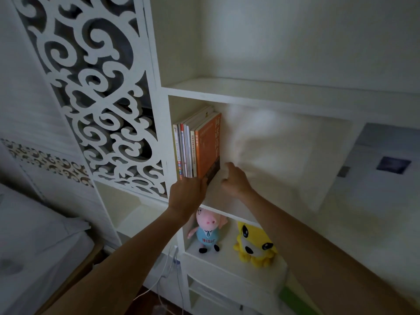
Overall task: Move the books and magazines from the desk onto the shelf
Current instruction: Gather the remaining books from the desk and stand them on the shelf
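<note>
Several slim glossy books [195, 146] upright in boxy white shelf [227, 93].

White shelf [227, 92]; orange book [208, 148] rightmost in its row; below the shelf board, pink pig toy [208, 228] in blue, yellow plush [254, 244]; white scrollwork panel [95, 87].

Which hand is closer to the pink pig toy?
The left hand. It is at the bottom of the books, almost straight above the pink pig toy one shelf down. The right hand is higher and off to the right, on the empty part of the book shelf.
</note>
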### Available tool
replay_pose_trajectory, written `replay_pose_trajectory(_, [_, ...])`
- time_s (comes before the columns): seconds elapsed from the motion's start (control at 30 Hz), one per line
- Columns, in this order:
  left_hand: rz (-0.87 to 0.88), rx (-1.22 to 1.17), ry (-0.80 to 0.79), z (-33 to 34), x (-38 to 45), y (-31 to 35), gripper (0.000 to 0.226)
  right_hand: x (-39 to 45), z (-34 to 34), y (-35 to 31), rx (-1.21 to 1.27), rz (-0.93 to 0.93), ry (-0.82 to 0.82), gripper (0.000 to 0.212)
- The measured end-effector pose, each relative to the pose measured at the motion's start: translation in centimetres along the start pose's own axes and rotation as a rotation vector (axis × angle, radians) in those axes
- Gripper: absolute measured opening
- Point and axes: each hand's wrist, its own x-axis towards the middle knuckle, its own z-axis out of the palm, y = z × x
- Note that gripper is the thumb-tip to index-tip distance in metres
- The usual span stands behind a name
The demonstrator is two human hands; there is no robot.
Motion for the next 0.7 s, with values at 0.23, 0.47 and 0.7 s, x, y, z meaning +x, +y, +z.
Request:
replay_pose_trajectory(0.23, [0.183, -0.136, 0.008, -1.1, -3.0, 6.1, 0.028, -9.8, -4.8, 2.0, -0.012, 0.053, 0.207, 0.033])
replay_pose_trajectory(0.47, [0.393, -0.259, -0.108, -1.5, -9.6, 16.0, 0.013, -23.9, -10.5, 8.4, -0.018, 0.297, 0.436, 0.018])
replay_pose_trajectory(0.7, [0.571, -0.417, -0.215, -0.3, -15.1, 26.4, 0.014, -36.0, -16.8, 16.2, -0.099, 0.533, 0.597, 0.019])
